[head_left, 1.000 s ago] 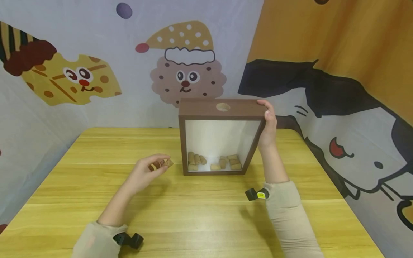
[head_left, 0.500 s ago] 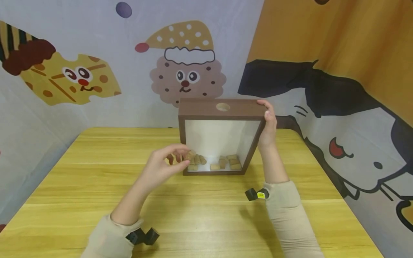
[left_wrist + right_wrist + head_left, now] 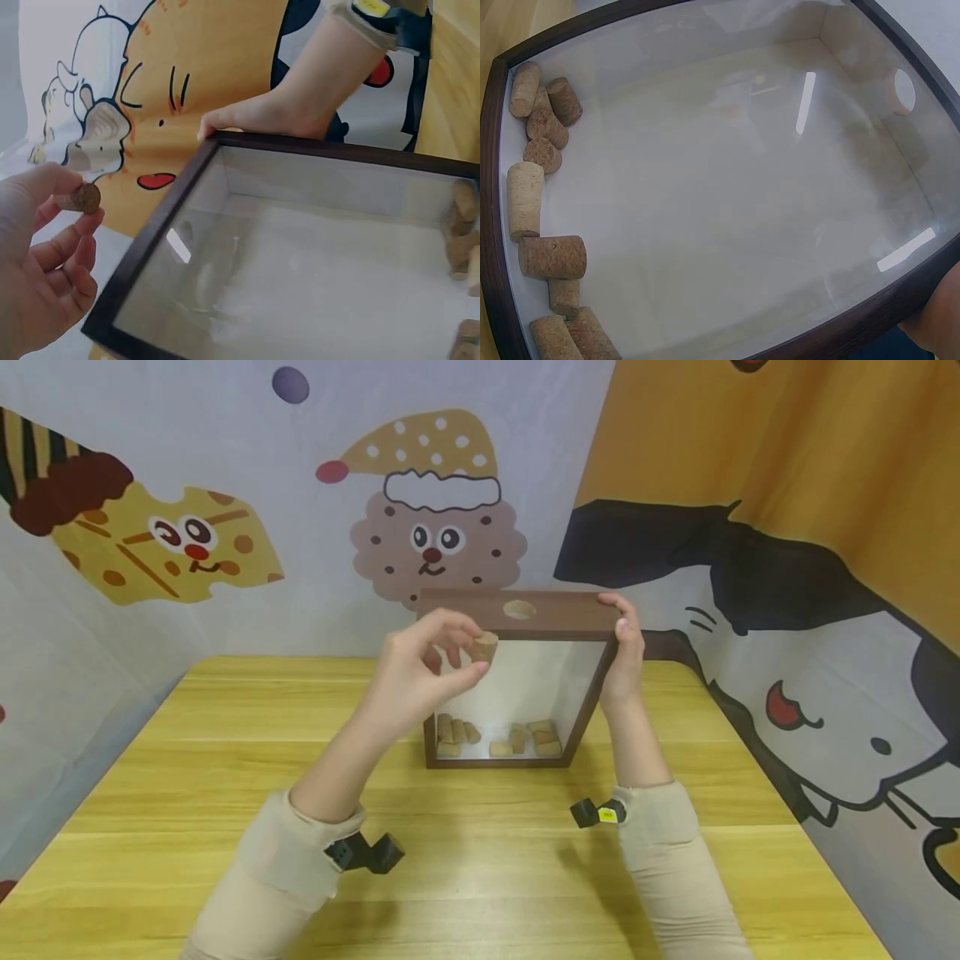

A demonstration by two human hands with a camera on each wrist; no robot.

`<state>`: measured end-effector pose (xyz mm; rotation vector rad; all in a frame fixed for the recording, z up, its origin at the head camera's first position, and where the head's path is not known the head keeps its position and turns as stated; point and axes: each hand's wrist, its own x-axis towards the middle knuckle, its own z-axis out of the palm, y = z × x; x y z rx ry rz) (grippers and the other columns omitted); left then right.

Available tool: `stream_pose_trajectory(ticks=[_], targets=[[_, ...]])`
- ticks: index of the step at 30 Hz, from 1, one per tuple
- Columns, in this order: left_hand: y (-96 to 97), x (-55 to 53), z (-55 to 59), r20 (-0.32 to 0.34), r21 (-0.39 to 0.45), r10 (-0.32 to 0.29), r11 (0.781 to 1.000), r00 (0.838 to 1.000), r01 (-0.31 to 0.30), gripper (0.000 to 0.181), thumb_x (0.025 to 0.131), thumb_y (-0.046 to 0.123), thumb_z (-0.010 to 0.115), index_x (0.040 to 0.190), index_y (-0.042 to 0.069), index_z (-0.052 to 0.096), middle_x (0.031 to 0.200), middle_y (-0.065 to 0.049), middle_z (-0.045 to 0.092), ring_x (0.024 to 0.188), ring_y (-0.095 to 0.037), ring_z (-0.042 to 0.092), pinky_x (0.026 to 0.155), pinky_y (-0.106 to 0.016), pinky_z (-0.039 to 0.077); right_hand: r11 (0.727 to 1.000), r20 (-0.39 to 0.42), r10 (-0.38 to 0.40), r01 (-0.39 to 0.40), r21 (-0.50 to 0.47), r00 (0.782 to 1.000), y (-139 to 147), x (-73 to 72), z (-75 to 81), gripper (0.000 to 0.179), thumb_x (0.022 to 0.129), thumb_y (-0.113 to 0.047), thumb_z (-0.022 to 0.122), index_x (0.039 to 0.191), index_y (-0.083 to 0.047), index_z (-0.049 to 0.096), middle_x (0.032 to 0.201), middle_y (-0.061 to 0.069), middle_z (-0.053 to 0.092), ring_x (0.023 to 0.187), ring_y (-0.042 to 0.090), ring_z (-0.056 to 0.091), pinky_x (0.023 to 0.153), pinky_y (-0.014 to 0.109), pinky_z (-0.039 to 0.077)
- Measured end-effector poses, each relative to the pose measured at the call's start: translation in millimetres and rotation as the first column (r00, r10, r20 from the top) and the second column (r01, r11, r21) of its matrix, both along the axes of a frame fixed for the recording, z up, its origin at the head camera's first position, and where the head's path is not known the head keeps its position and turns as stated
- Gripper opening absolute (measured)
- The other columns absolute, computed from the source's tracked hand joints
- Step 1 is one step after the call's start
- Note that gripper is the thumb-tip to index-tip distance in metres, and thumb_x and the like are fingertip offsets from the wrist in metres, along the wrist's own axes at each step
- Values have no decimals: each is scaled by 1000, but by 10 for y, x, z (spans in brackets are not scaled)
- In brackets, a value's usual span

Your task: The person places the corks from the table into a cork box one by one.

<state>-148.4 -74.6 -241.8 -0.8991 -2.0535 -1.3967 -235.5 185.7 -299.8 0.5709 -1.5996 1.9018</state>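
Observation:
Between thumb and fingers my left hand (image 3: 420,668) pinches a cork (image 3: 485,647), held in front of the upper left of a dark brown shadow box frame (image 3: 555,625). In the left wrist view the cork (image 3: 85,197) shows its round end, apart from the frame's edge. The box stands upright with a clear front and a round hole (image 3: 519,609) in its top side. Several corks (image 3: 553,257) lie along the bottom inside. My right hand (image 3: 624,652) grips the box's upper right corner, fingers over the top and side.
The box stands on a yellow wood-grain table (image 3: 480,852), towards its back edge. Behind hangs a cloth backdrop (image 3: 300,527) printed with cartoon figures. A small black camera (image 3: 367,853) sits on my left wrist, another camera (image 3: 596,812) on the right.
My left hand has risen and moved right with the cork, from beside the box's lower left to in front of its upper part. The right hand and box stay put.

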Motion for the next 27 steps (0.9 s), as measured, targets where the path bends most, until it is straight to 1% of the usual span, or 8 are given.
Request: stream_pose_trajectory(ticks=[5, 8, 10, 14, 18, 23, 25, 27], targets=[[100, -96, 232, 68, -2, 24, 1000, 997, -24, 26, 81, 6, 75, 102, 9, 61, 86, 3, 68, 70, -12, 56, 60, -28, 47, 1000, 0, -14, 14, 10, 1000, -2, 14, 9, 54, 88, -57, 48, 123, -18, 59, 124, 8, 52, 109, 26, 44, 87, 36, 32], [151, -186, 328, 112, 3, 37, 999, 993, -37, 26, 81, 7, 75, 102, 9, 60, 86, 2, 67, 73, -13, 56, 66, -28, 48, 1000, -6, -22, 22, 16, 1000, -4, 18, 16, 53, 88, -56, 48, 124, -18, 59, 124, 8, 52, 109, 26, 44, 88, 37, 31], [181, -261, 366, 125, -5, 52, 999, 991, -51, 26, 81, 8, 75, 102, 10, 60, 86, 2, 66, 75, -12, 56, 69, -28, 48, 1000, -4, -23, 23, 19, 1000, -4, 22, 17, 53, 89, -55, 48, 124, -18, 59, 124, 8, 52, 109, 26, 44, 88, 37, 31], [232, -406, 393, 161, -16, 65, 998, 985, -63, 26, 81, 8, 76, 101, 10, 59, 86, 3, 65, 75, -13, 56, 69, -27, 48, 999, 0, -24, 24, 26, 1000, -4, 23, 18, 54, 89, -55, 47, 125, -18, 58, 125, 7, 52, 110, 26, 43, 88, 36, 31], [284, -522, 407, 190, -52, 79, 996, 979, -70, 25, 81, 9, 77, 99, 11, 60, 87, 4, 65, 73, -12, 56, 66, -26, 48, 999, -9, -32, 32, 25, 999, -8, 15, 23, 54, 89, -53, 47, 125, -15, 58, 124, 8, 53, 110, 26, 44, 89, 36, 31], [369, -608, 442, 233, -137, 95, 989, 968, -64, 24, 81, 14, 77, 97, 12, 60, 90, 6, 65, 74, -9, 59, 67, -25, 49, 1000, -9, -28, 28, 8, 1000, -5, 18, 25, 51, 89, -53, 48, 124, -17, 59, 124, 8, 54, 109, 26, 45, 89, 36, 32], [392, -627, 445, 239, -177, 123, 981, 963, -82, 24, 81, 16, 77, 97, 13, 60, 91, 8, 64, 75, -8, 59, 69, -25, 48, 1000, -6, -26, 26, 9, 1000, -4, 21, 24, 51, 89, -54, 48, 124, -18, 59, 124, 8, 53, 109, 26, 45, 89, 36, 32], [404, -639, 441, 227, -216, 163, 970, 960, -114, 23, 81, 18, 77, 96, 15, 59, 91, 9, 64, 75, -6, 58, 69, -25, 47, 1000, -4, -21, 22, 13, 1000, -4, 19, 23, 52, 89, -54, 48, 124, -18, 58, 124, 8, 53, 109, 26, 44, 89, 36, 31]])
